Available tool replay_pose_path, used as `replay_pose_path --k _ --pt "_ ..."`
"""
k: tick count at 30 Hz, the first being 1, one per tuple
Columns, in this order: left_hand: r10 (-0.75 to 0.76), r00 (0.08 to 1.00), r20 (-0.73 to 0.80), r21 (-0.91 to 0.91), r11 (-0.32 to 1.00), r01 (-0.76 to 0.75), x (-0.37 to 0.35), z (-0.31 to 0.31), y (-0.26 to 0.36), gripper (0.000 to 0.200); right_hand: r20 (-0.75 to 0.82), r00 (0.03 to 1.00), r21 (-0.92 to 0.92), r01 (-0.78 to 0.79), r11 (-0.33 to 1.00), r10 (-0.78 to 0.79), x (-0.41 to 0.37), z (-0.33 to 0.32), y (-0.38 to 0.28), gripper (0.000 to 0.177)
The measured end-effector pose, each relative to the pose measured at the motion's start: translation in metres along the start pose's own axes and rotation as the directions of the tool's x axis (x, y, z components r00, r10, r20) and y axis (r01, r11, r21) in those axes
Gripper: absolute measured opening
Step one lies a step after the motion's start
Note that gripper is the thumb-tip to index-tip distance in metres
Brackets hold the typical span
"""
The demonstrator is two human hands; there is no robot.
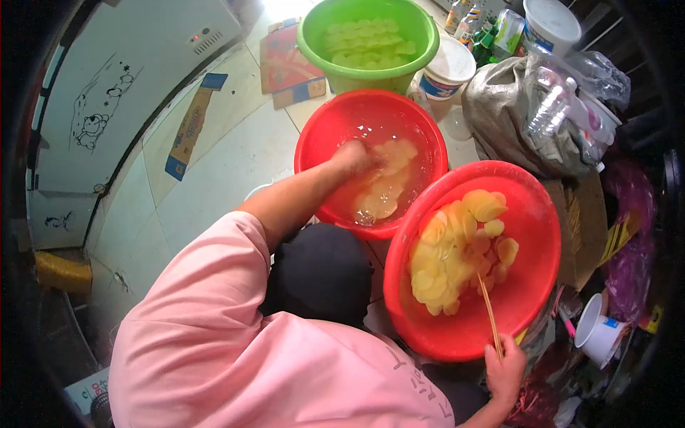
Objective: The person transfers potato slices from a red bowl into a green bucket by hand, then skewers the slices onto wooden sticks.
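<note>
My left hand (353, 158) reaches into a red basin (308, 135) of cloudy water, its fingers hidden under the surface beside pale yellow slices (389, 178) that look like potato. My right hand (505, 369) is closed around a pair of thin wooden chopsticks (491, 314). Their tips point into a pile of yellow slices (437, 267) in a second red basin (528, 285), which sits tilted close to my right knee and overlaps the first basin's edge in this view.
Behind the water basin stands a green tub (367, 75) with more slices in it. A lidded white bucket (448, 64), bottles and a grey sack (496, 107) crowd the right side. Flattened cardboard (193, 125) lies on the tiles to the left, near a white appliance (135, 93).
</note>
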State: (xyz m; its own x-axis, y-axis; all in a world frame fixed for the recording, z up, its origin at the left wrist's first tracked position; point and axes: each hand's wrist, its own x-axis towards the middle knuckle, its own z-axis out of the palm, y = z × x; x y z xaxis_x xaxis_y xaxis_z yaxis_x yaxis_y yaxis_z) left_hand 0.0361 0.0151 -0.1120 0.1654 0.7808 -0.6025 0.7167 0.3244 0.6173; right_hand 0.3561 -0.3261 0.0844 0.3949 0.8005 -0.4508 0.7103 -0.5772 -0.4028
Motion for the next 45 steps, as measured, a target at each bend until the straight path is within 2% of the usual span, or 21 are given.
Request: replay_pose_path --k 1,3,7,9,13,15,16,18,19,23,26,27,28,29,30,32,33,35,36,38,45 --pt "-0.001 1.000 0.001 0.000 1.000 0.001 0.001 0.000 0.001 0.049 0.014 1.000 0.012 -0.013 1.000 0.013 -0.001 -0.001 -0.005 0.022" --pt "0.103 0.990 0.101 0.069 0.991 -0.111 -0.006 -0.006 0.014 0.044 0.027 0.999 0.024 -0.026 0.999 0.025 -0.002 -0.001 -0.010 0.022" --pt "0.056 0.993 0.108 0.056 0.997 -0.062 0.015 0.012 0.007 0.046 0.024 0.998 0.011 -0.051 0.999 0.051 0.000 -0.003 -0.012 0.023" --pt "0.039 0.983 0.181 -0.206 0.979 0.000 0.022 0.022 0.000 0.050 0.030 0.997 -0.014 -0.065 0.998 0.066 0.000 -0.003 -0.013 0.024" --pt "0.053 0.987 0.153 -0.323 0.946 -0.001 0.043 0.053 -0.025 0.052 0.026 0.999 -0.035 -0.045 0.998 0.046 0.001 -0.004 -0.014 0.025" --pt "-0.090 0.990 0.108 -0.018 0.996 0.092 0.010 0.043 0.002 0.051 0.027 0.999 -0.042 -0.044 0.998 0.045 0.003 -0.003 -0.014 0.025" --pt "-0.085 0.991 0.101 -0.020 0.996 0.088 0.004 0.043 0.007 0.051 0.027 0.998 -0.030 -0.063 0.998 0.064 0.003 -0.002 -0.012 0.025" --pt "-0.076 0.996 0.043 0.105 0.992 0.071 -0.003 0.044 0.013 0.050 0.023 0.997 -0.018 -0.076 0.997 0.076 0.002 -0.001 -0.010 0.026" --pt "-0.122 0.977 0.173 -0.170 0.974 0.152 0.000 0.045 0.007 0.044 0.019 0.997 -0.017 -0.070 0.997 0.070 0.002 -0.001 -0.011 0.026" --pt "-0.069 0.973 0.219 -0.286 0.949 0.131 -0.007 0.046 0.010 0.037 0.015 0.999 -0.026 -0.051 0.998 0.051 0.002 -0.001 -0.007 0.026" --pt "-0.062 0.904 0.423 -0.626 0.701 0.341 -0.019 0.044 0.022 0.023 0.022 0.999 -0.059 -0.034 0.998 0.035 0.005 -0.002 -0.012 0.026" --pt "-0.057 0.906 0.419 -0.630 0.700 0.335 0.002 0.053 0.001 0.023 0.017 0.999 -0.061 -0.029 0.998 0.030 0.005 -0.002 -0.012 0.026" --pt "-0.051 0.897 0.439 -0.507 0.810 0.294 0.041 0.073 -0.037 0.026 0.021 0.999 -0.044 -0.034 0.998 0.035 0.005 -0.001 -0.012 0.025" --pt "-0.049 0.886 0.460 -0.370 0.897 0.242 0.040 0.066 -0.031 0.029 0.024 0.999 -0.027 -0.039 0.999 0.040 0.006 -0.001 -0.014 0.025" --pt "-0.045 0.888 0.458 -0.374 0.896 0.238 0.036 0.064 -0.025 0.029 0.021 0.999 -0.029 -0.036 0.999 0.037 0.007 -0.004 -0.016 0.025" --pt "0.020 0.742 0.670 -0.595 0.613 0.520 0.008 0.050 0.007 0.024 0.122 0.992 -0.144 -0.017 0.989 0.035 0.007 -0.013 -0.023 0.031" --pt "0.023 0.744 0.668 -0.598 0.612 0.518 -0.016 0.035 0.035 0.024 0.121 0.992 -0.146 -0.014 0.989 0.032 0.008 -0.014 -0.025 0.031" --pt "-0.314 0.647 0.695 -0.408 0.569 0.714 -0.052 0.015 0.077 0.021 0.153 0.984 -0.150 -0.069 0.986 0.092 0.008 -0.014 -0.027 0.031" --pt "-0.312 0.649 0.693 -0.410 0.570 0.712 -0.044 0.023 0.063 0.021 0.151 0.984 -0.150 -0.067 0.986 0.090 0.008 -0.014 -0.027 0.031" --pt "-0.112 0.543 0.833 -0.498 0.278 0.821 -0.028 0.039 0.033 0.021 0.149 0.983 -0.149 -0.083 0.985 0.106 0.008 -0.014 -0.028 0.031" --pt "-0.113 0.620 0.777 -0.547 0.367 0.752 -0.019 0.039 0.029 0.022 0.148 0.986 -0.108 -0.066 0.992 0.081 0.009 -0.012 -0.027 0.031"
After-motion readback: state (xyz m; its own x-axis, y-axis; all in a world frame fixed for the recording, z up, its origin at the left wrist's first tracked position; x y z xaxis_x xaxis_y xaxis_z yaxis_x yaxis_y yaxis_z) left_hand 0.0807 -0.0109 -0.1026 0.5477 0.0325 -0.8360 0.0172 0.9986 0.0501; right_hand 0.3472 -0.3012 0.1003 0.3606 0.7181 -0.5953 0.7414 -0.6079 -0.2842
